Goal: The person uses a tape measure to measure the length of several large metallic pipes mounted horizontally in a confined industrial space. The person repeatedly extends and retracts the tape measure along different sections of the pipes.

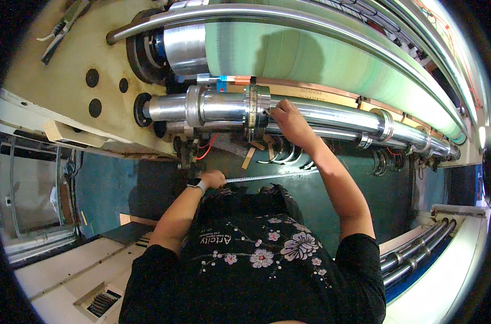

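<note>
My right hand (293,123) is closed in a pinch against the side of a metal collar (262,107) on the upper steel shaft (332,115). Whatever its fingertips grip there is hidden or too small to name. A dark band with marks runs round the collar's left part. Lower and to the left, my left hand (212,178), with a watch on the wrist, is closed around one end of a long, thin ruler (272,176). This pale marked strip stretches rightward, and its far end reaches my right forearm.
Behind the shaft lies a large green-covered roller (310,54), with a chrome bar (245,11) across it. A cream machine side plate (56,81) stands at the left. Curved metal pieces (288,157) hang below the shafts. More rollers (418,251) sit at lower right.
</note>
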`<state>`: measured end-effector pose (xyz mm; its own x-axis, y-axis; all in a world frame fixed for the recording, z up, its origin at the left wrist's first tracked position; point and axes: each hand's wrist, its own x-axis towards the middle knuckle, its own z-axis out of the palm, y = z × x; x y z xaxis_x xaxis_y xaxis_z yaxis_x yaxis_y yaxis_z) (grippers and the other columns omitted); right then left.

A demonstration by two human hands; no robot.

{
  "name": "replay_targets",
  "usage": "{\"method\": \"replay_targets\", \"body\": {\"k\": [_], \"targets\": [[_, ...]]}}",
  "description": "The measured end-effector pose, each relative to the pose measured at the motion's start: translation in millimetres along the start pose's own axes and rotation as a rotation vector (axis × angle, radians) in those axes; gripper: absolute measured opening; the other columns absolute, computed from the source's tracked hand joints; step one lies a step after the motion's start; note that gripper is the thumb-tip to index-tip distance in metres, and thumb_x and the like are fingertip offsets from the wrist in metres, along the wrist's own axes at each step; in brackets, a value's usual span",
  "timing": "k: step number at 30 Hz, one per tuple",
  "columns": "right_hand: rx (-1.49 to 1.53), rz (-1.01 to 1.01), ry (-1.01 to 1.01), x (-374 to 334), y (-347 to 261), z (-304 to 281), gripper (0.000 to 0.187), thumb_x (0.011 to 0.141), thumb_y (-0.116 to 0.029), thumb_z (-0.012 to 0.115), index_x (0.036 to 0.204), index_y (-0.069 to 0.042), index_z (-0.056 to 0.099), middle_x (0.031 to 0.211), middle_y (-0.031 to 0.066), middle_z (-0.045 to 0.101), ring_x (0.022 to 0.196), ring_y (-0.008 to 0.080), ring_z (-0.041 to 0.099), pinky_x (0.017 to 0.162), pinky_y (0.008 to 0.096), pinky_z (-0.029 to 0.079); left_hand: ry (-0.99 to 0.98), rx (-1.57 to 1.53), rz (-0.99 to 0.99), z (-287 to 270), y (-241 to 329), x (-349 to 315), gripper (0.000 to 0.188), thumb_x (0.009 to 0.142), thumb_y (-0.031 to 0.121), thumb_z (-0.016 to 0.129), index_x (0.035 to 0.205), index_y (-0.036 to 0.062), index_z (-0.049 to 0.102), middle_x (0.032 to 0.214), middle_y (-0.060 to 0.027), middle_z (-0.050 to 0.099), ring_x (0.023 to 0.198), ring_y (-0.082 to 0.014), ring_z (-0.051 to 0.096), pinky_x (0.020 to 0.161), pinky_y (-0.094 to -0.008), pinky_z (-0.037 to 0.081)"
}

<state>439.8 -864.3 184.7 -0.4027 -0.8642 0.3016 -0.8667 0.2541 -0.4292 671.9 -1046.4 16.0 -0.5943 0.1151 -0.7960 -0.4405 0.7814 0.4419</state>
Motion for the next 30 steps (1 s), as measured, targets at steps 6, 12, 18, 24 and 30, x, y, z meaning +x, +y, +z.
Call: {"method": "replay_targets", "body": {"k": [6, 12, 18, 24, 30], "targets": [[-0.191, -0.122, -0.21, 17, -3, -11, 0.016, 0.076, -0.011, 0.048, 0.089, -0.007, 0.056, 0.088, 0.0143, 0.05, 0.088, 0.0319, 0.05, 0.076, 0.0397, 0.041, 0.155, 0.082, 0.096, 28, -28, 23, 0.032, 0.082, 0.034, 0.046, 0.075, 0.0059, 0.061, 0.071, -0.0124, 0.058, 0.067, -0.0281, 0.055, 0.061, -0.0411, 0.041], [-0.419, -0.246, -0.312, 28, 6, -17, 0.019, 0.076, -0.014, 0.048, 0.091, -0.012, 0.058, 0.096, 0.0139, 0.052, 0.094, 0.03, 0.052, 0.082, 0.0427, 0.039, 0.152, -0.011, 0.075, 48, -39, 21, 0.032, 0.081, 0.035, 0.046, 0.075, 0.008, 0.062, 0.074, -0.012, 0.059, 0.069, -0.0287, 0.056, 0.063, -0.0428, 0.041], [-0.525, -0.306, -0.561, 64, 3, -24, 0.015, 0.075, -0.019, 0.051, 0.082, -0.013, 0.063, 0.087, 0.0105, 0.059, 0.091, 0.0275, 0.055, 0.086, 0.05, 0.035, 0.189, 0.002, -0.003, 50, -26, 2, 0.029, 0.078, 0.039, 0.052, 0.082, 0.0128, 0.063, 0.079, -0.0103, 0.06, 0.075, -0.0284, 0.056, 0.066, -0.0431, 0.044], [-0.402, -0.243, -0.663, 68, 18, -10, 0.012, 0.074, -0.019, 0.054, 0.076, -0.009, 0.061, 0.083, 0.0124, 0.056, 0.085, 0.0285, 0.053, 0.077, 0.0437, 0.039, 0.199, 0.01, 0.004, 52, -29, 1, 0.03, 0.077, 0.038, 0.051, 0.08, 0.0109, 0.063, 0.076, -0.0102, 0.06, 0.073, -0.0279, 0.057, 0.065, -0.0419, 0.043], [-0.412, -0.263, -0.516, 60, 19, -12, 0.017, 0.077, -0.021, 0.051, 0.081, -0.007, 0.062, 0.081, 0.0155, 0.06, 0.083, 0.0317, 0.057, 0.072, 0.0415, 0.046, 0.257, -0.063, 0.087, 58, -46, 9, 0.034, 0.078, 0.038, 0.05, 0.076, 0.0059, 0.061, 0.072, -0.0123, 0.059, 0.069, -0.0284, 0.056, 0.062, -0.0413, 0.043]]}}
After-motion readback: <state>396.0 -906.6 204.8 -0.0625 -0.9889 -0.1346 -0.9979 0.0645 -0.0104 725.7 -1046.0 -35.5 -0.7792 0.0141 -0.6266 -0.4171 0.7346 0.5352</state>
